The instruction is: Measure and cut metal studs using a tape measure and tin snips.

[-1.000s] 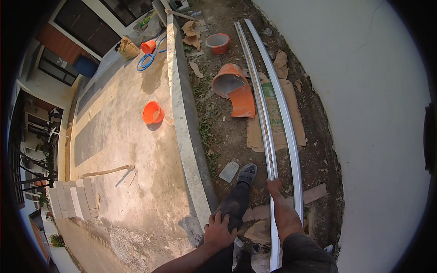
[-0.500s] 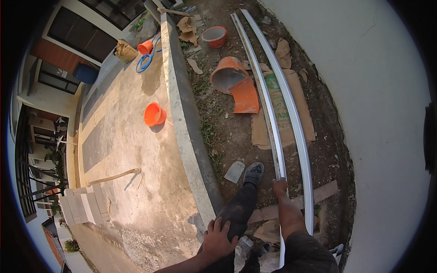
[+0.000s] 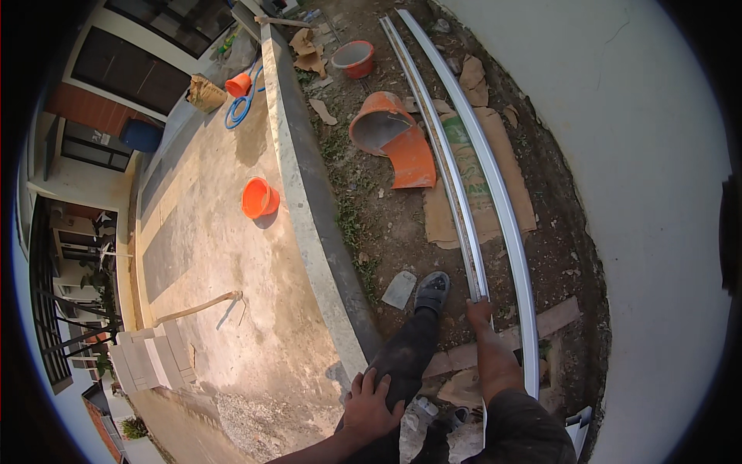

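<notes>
My left hand (image 3: 373, 408) rests with spread fingers on my dark-trousered leg (image 3: 398, 356), beside the low concrete wall (image 3: 317, 247). My right hand (image 3: 479, 312) grips the long white channel (image 3: 469, 243), which runs away from me over the soil. A second long white profile (image 3: 510, 240) lies parallel to its right, over a flattened paper sack (image 3: 491, 209). My shod foot (image 3: 433, 291) is left of the gripped channel, beside a small pale tile (image 3: 398, 290).
A broken orange bucket (image 3: 380, 131) and a red-rimmed tub (image 3: 352, 58) lie farther along the soil strip. The concrete yard (image 3: 216, 263) holds orange buckets (image 3: 260, 197), a blue hose (image 3: 241, 108) and a wooden-handled tool (image 3: 201, 305). A white wall (image 3: 634, 193) borders my right.
The view has shifted slightly over the last second. My right hand keeps its grip on the channel and my left hand stays on my leg.
</notes>
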Motion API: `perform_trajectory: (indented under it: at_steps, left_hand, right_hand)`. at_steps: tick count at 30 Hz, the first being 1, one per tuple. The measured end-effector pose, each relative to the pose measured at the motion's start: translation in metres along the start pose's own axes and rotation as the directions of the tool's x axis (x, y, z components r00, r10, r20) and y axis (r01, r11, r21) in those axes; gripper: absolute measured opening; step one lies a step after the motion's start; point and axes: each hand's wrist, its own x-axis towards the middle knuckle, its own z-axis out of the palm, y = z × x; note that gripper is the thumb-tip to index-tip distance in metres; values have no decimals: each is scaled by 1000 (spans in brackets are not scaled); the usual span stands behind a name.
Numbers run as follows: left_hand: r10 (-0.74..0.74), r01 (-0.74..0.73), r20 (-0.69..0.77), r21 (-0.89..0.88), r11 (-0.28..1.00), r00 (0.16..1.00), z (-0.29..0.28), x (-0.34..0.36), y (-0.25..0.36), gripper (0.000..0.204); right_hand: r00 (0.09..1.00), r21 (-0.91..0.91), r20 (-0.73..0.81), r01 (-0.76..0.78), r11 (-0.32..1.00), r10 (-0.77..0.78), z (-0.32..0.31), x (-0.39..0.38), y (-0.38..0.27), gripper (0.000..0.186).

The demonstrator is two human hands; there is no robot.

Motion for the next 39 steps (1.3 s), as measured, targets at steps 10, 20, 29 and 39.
perform_trajectory:
  at_steps: [10,20,29,39]
  left_hand:
    - [10,-10,7,10,1000,1000,-2,3,-1,68]
    - [17,-17,6,24,1000,1000,-3,4,-1,68]
    - [16,-15,-3,19,1000,1000,-2,4,-2,69]
    - [24,-24,-7,31,999,1000,-4,5,-1,70]
  right_hand:
    - [1000,8,-23,-1,1000,1,3,1,1,70]
    - [999,33,-42,11,999,-9,0,-7,-1,67]
    - [1000,66,-26,5,998,-4,2,-3,3,66]
    - [999,45,-50,-17,999,19,5,0,5,69]
